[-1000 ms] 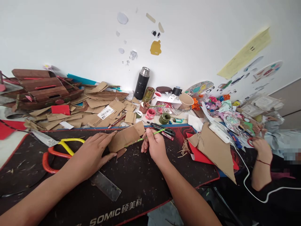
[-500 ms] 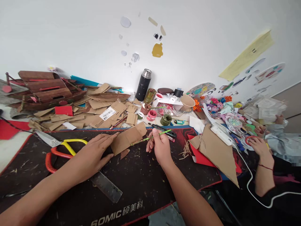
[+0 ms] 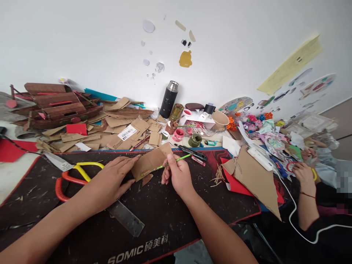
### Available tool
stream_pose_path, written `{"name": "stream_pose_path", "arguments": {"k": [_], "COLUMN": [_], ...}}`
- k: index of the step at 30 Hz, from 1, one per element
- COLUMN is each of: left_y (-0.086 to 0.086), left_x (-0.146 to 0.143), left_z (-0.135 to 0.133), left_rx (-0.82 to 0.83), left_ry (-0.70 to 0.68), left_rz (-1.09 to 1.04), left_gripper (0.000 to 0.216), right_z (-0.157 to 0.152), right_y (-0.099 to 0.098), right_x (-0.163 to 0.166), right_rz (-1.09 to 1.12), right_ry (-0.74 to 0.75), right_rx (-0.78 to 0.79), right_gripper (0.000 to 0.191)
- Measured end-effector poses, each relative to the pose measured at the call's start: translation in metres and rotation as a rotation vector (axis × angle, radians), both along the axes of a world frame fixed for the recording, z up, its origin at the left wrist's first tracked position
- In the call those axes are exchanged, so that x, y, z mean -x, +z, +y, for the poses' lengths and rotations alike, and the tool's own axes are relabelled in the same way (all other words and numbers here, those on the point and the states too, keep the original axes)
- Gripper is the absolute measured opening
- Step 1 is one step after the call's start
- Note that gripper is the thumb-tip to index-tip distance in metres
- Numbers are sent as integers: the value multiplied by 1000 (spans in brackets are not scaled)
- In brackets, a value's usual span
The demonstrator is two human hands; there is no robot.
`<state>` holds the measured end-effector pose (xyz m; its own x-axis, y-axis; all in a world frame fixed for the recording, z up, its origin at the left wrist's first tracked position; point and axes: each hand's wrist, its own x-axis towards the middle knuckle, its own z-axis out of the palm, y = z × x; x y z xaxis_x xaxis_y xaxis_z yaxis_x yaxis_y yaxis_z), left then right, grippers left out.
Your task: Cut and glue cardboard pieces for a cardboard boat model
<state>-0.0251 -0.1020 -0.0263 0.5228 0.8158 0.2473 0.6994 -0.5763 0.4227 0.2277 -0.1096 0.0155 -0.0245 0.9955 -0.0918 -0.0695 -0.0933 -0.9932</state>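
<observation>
Brown coats a small pot (image 3: 172,128) beyond our mat (image 3: 170,211); to its right stand a pink jar (image 3: 178,138) of reddish paint (image 3: 179,131) and a green jar (image 3: 194,142) of dark green paint (image 3: 196,137). Our left hand (image 3: 113,179) lies palm down, thumb and fingers spread, against the left end of a cardboard strip (image 3: 154,158) on the mat; our right hand (image 3: 179,176) pinches a thin green stick (image 3: 158,168), its lower end over the strip.

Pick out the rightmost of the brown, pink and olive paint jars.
The short olive jar; the pink jar and brown jar both stand to its left.
</observation>
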Motion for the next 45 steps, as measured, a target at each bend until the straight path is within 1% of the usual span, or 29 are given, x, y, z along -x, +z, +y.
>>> {"name": "stream_pose_path", "arguments": {"k": [5, 8, 12, 19, 21, 25, 28, 35, 37, 42, 45], "left_y": [1, -1, -5, -6, -7, -9, -11, -13, -12, -9, -9], "left_x": [1, -3, -7, -6, -6, -6, -6, -7, -7, -7, -7], "left_z": [-1, -2, -3, -2, -2, -2, -1, 0, -1, -2, -2], "left_rx": [27, 4, -31, -47, -60, -62, -46, -72, -75, -58, -60], "left_ry": [-16, 25, 46, 44, 42, 42, 51, 51, 49, 43, 41], "left_rz": [-18, 3, 19, 25, 27, 4, -6, -8, -9, -2, 10], "left_gripper": [67, 73, 73, 69, 68, 71, 71, 71, 71, 69, 67], "right_z": [0, 0, 1, 7, 6, 3, 6, 16, 14, 6, 6], "right_y": [-1, -2, -3, -5, -5, -4, -3, -2, -1, -1, -2], "right_x": [-2, -2, -2, -14, -11, 4, 9, -9, -7, 12, 19], "right_rz": [-7, -4, -16, -20, -17, -21, -44, -66, -65, -78, -101], "right_ry": [2, -3, 4, -95, -70, 29, 52, -92, -71, 83, 125], "right_rx": [3, 7, 4, -36, -30, -20, -36, -55, -48, -36, -63], "right_gripper": [61, 62, 63, 61, 61, 61, 60, 59, 59, 58, 56]}}
